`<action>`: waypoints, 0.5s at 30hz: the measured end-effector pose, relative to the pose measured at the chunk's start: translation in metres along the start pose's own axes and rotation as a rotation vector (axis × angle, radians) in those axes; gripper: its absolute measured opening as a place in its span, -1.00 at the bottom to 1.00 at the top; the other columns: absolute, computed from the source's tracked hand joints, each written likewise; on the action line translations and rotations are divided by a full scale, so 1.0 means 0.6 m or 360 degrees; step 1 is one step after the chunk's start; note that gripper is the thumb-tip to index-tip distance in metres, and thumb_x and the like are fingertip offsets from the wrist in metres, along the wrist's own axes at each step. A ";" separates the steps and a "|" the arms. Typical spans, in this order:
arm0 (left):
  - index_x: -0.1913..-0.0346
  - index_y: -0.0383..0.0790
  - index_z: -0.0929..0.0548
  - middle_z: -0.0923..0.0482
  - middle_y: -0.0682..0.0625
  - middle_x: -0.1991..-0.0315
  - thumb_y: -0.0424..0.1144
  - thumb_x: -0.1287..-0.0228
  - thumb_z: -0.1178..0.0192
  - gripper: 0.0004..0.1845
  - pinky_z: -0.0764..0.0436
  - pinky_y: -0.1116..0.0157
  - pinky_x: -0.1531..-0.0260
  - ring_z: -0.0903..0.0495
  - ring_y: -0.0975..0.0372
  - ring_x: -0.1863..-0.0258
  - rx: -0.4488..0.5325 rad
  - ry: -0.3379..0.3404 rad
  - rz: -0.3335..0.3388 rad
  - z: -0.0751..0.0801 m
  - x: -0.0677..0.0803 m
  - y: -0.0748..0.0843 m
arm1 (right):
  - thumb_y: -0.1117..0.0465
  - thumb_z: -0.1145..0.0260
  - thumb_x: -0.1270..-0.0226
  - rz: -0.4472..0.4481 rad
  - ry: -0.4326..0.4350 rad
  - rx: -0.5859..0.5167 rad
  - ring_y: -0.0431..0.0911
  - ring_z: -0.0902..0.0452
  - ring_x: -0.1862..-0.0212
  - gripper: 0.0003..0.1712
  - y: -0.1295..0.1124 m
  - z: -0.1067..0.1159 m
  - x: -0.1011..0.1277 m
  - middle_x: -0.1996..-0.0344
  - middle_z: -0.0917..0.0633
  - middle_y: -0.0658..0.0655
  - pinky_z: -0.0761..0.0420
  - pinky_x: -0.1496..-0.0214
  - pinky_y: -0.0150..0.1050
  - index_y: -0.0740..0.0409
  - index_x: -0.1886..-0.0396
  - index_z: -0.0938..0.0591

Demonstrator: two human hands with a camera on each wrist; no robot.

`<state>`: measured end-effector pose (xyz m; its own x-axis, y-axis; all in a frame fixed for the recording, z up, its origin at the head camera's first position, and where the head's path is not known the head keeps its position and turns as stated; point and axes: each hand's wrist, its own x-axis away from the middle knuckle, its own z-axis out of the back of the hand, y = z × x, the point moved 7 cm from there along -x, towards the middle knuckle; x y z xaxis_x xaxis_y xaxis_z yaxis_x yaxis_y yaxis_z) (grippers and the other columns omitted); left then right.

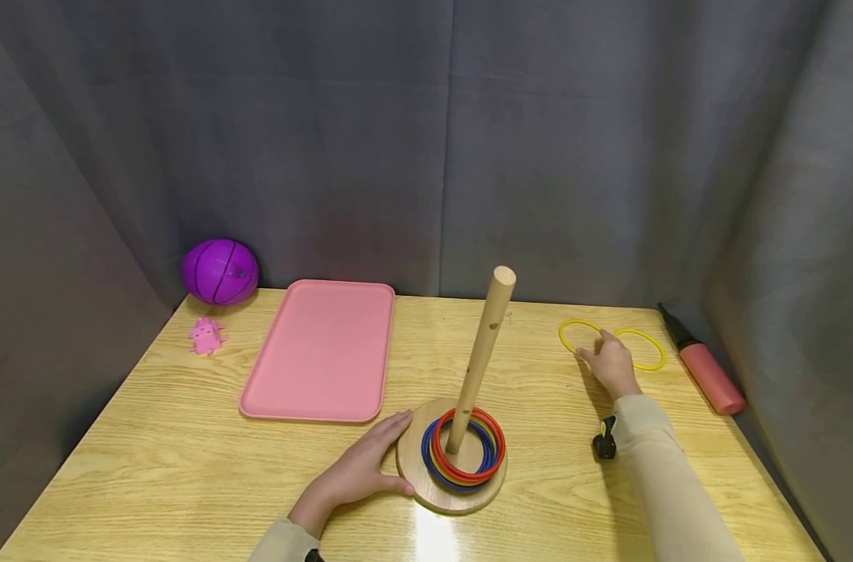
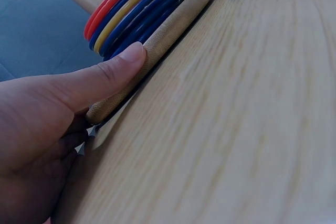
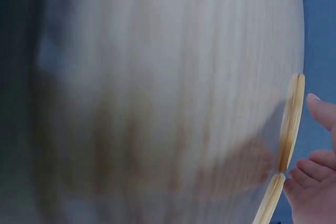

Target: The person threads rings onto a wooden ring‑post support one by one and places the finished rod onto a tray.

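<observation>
Reaching over the far right of the wooden table [image 1: 187, 460], the right hand [image 1: 611, 363] lies with loosely bent fingers on the two yellow rings [image 1: 578, 337], which rest flat side by side just left of the pink air pump [image 1: 707, 375]; whether it pinches one yet I cannot tell. Nearer the person, the left hand [image 1: 359, 472] steadies the round wooden base [image 1: 433, 492] with straight, relaxed fingers, its thumb along the edge, while red, yellow and blue rings [image 1: 464, 453] sit stacked around the tilted peg [image 1: 482, 355]. A thin ring could slip from the fingertips and skid toward the pump, or the leaning peg could wobble if the base shifts; no writing or brand is readable on the pink tray [image 1: 321, 351], the purple ball [image 1: 220, 271] or the small pink toy [image 1: 206, 336].
</observation>
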<state>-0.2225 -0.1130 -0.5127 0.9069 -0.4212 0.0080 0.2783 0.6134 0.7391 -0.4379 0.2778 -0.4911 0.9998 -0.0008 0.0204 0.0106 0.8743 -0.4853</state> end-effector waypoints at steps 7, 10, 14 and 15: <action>-0.52 -0.20 -0.10 -0.05 -0.16 -0.53 0.17 0.14 -0.45 0.18 -0.15 -0.12 -0.45 -0.03 -0.07 -0.52 0.0012 0.0005 -0.0006 0.001 0.001 0.003 | 0.07 -0.19 -0.41 -0.0027 -0.0072 0.0029 0.45 -0.11 -0.37 -0.12 0.002 -0.001 -0.002 -0.31 -0.24 0.64 -0.21 -0.43 0.25 0.60 -0.42 -0.06; -0.52 -0.21 -0.10 -0.04 -0.17 -0.53 0.16 0.15 -0.46 0.18 -0.16 -0.12 -0.44 -0.03 -0.07 -0.52 0.0016 0.0006 -0.0005 0.001 0.001 0.004 | 0.08 -0.20 -0.40 -0.0046 -0.0101 0.0018 0.45 -0.08 -0.39 -0.11 0.003 -0.004 -0.003 -0.33 -0.21 0.64 -0.19 -0.44 0.25 0.61 -0.42 -0.04; -0.52 -0.21 -0.11 -0.04 -0.17 -0.53 0.15 0.14 -0.46 0.17 -0.16 -0.14 -0.44 -0.04 -0.07 -0.52 0.0016 0.0005 0.0002 0.002 0.001 0.004 | 0.10 -0.21 -0.39 -0.0040 -0.0116 0.0014 0.45 -0.06 -0.39 -0.10 0.003 -0.006 -0.008 -0.34 -0.19 0.63 -0.19 -0.44 0.24 0.62 -0.41 -0.04; -0.52 -0.20 -0.11 -0.04 -0.17 -0.53 0.15 0.14 -0.46 0.17 -0.15 -0.13 -0.44 -0.03 -0.07 -0.53 0.0016 0.0005 0.0004 0.002 0.001 0.004 | 0.10 -0.22 -0.38 -0.0037 -0.0122 0.0014 0.45 -0.06 -0.39 -0.10 0.002 -0.006 -0.009 -0.34 -0.19 0.63 -0.19 -0.44 0.24 0.62 -0.41 -0.04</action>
<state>-0.2215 -0.1126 -0.5099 0.9085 -0.4177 0.0079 0.2728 0.6075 0.7460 -0.4432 0.2772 -0.4952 0.9950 0.0156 0.0983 0.0333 0.8787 -0.4762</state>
